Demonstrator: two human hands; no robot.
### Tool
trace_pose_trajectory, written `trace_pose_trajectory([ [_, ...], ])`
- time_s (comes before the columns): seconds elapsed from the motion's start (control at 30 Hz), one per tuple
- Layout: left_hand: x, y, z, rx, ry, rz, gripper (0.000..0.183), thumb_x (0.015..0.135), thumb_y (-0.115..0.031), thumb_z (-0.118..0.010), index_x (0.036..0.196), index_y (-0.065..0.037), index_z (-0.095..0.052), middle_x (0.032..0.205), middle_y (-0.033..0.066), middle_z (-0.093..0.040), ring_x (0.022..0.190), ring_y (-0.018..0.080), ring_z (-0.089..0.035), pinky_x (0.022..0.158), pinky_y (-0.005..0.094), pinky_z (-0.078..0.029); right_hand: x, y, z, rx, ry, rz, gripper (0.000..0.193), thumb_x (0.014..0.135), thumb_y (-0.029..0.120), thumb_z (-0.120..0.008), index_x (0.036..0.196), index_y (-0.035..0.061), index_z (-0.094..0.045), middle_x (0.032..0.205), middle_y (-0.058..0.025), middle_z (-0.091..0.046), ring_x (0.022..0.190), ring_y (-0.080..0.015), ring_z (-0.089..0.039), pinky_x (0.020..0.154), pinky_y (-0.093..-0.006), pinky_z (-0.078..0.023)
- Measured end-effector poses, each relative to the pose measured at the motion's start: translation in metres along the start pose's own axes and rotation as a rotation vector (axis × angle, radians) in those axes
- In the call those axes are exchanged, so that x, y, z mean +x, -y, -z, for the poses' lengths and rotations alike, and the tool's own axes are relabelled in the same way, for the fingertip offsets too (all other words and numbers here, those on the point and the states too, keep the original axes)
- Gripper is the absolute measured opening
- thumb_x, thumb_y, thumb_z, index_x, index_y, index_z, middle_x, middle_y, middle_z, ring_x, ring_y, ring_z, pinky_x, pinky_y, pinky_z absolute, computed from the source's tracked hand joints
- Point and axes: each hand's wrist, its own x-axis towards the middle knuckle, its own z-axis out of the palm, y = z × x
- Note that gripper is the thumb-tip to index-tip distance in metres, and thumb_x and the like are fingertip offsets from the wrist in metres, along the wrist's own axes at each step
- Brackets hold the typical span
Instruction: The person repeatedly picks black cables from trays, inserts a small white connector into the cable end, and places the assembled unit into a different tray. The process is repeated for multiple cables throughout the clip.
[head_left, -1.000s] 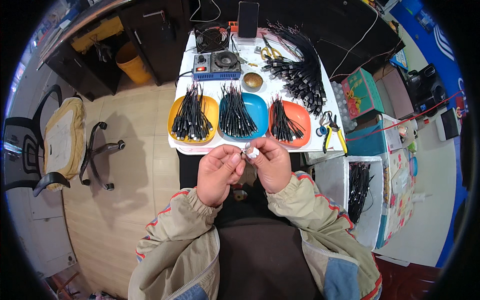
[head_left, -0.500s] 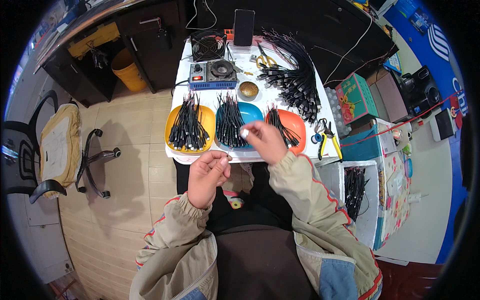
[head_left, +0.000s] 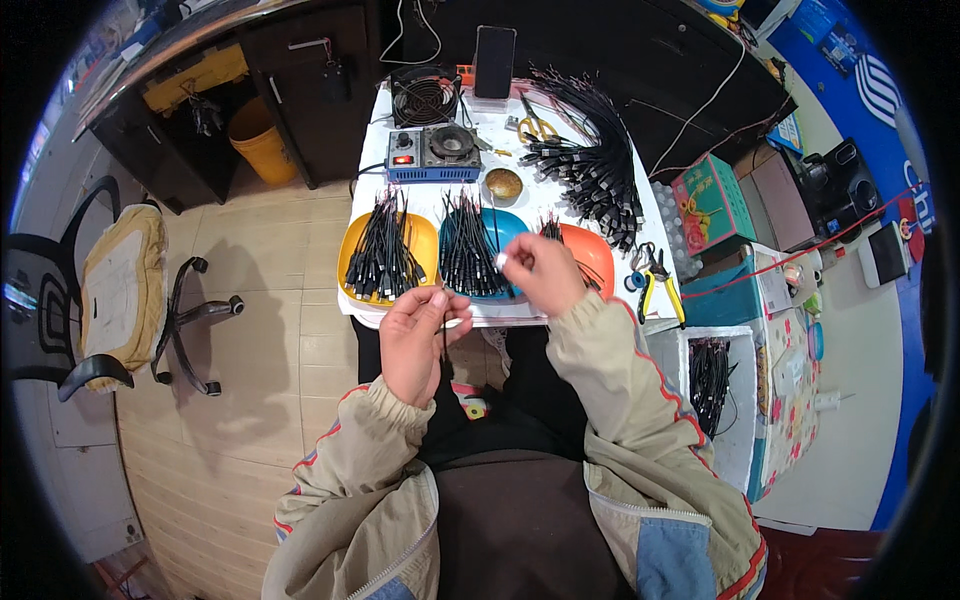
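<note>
Left hand (head_left: 412,335) up front of the surface (head_left: 535,195), near the yellow tray (head_left: 426,232); grip pinched on a black cable (head_left: 447,345), thumb against fingers, its lower part hanging down below the hand toward the lap. Right hand (head_left: 548,278) raised to the right of it, apart from it, overlapping the blue tray (head_left: 513,222) and orange tray (head_left: 597,247) in view; fingertips drawn together, white bit (head_left: 501,260) at the tips, cannot tell if worn or held, nor whether that grip has a cable in it. Three trays in a row along the front edge: yellow left, blue middle, orange right, each with a bunch of black cables, plugs toward the person, thin reddish ends away; orange one partly hidden by right hand. Behind the trays: blue device (head_left: 420,173) with knob, lit red switch and round pot on top; fan (head_left: 425,98) behind it; phone (head_left: 494,62) standing at the back; small round dish (head_left: 503,183) just behind the blue tray; yellow-handled scissors (head_left: 538,130) farther back. Big cable heap (head_left: 592,175) at right rear. Yellow-handled pliers (head_left: 664,297) at right front corner. White box (head_left: 740,400) lower right, more cables inside. Office chair (head_left: 125,290) on the floor at left.
</note>
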Motion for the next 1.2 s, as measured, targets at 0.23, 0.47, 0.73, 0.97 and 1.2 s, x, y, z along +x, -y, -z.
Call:
trace_pose_trajectory([
  [0.23,-0.005,0.006,-0.031,-0.07,0.123,0.001,0.015,0.096,-0.011,-0.055,0.103,0.002,-0.057,0.103,0.0162,-0.066,0.094,0.0231,-0.065,0.084,0.0345,-0.053,-0.084,0.034,0.003,0.136,0.081,0.209,0.012,0.083,0.01,-0.065,0.089,0.0015,-0.06,0.077,-0.0105,-0.06,0.062,-0.0235,-0.058,0.058,-0.0334,-0.046],
  [0.47,-0.02,0.015,-0.042,0.008,0.183,-0.058,0.012,0.094,-0.008,-0.057,0.1,0.002,-0.059,0.093,0.0125,-0.068,0.087,0.0167,-0.064,0.081,0.0283,-0.05,-0.097,0.033,0.023,0.129,0.053,0.153,0.014,0.083,0.011,-0.067,0.092,0.0006,-0.062,0.079,-0.0103,-0.06,0.064,-0.0216,-0.059,0.059,-0.0319,-0.046],
  [0.73,-0.031,0.019,-0.051,0.174,0.252,-0.096,0.013,0.094,-0.007,-0.058,0.101,0.003,-0.06,0.085,0.0072,-0.065,0.073,0.0108,-0.06,0.069,0.0233,-0.049,-0.087,0.042,0.042,0.706,0.066,0.067,0.012,0.091,0.007,-0.063,0.099,-0.0018,-0.06,0.091,-0.0044,-0.064,0.081,-0.0089,-0.061,0.073,-0.0234,-0.05],
  [0.97,-0.032,0.017,-0.051,0.101,0.255,0.027,0.012,0.095,-0.008,-0.057,0.102,0.001,-0.06,0.084,0.0063,-0.064,0.066,0.0077,-0.054,0.057,0.0193,-0.041,-0.089,0.034,0.035,0.692,0.052,0.099,0.009,0.091,0.007,-0.062,0.096,-0.0006,-0.06,0.09,-0.0037,-0.063,0.078,-0.0089,-0.06,0.071,-0.0242,-0.049],
  [1.2,-0.027,0.024,-0.047,-0.069,0.312,0.08,0.01,0.095,-0.008,-0.055,0.101,0.0,-0.059,0.082,0.0058,-0.061,0.06,0.0058,-0.044,0.052,0.0186,-0.032,-0.084,0.011,0.016,1.236,0.14,-0.069,0.01,0.092,0.007,-0.06,0.101,0.0031,-0.059,0.092,-0.0009,-0.062,0.084,-0.0076,-0.059,0.075,-0.0232,-0.048],
])
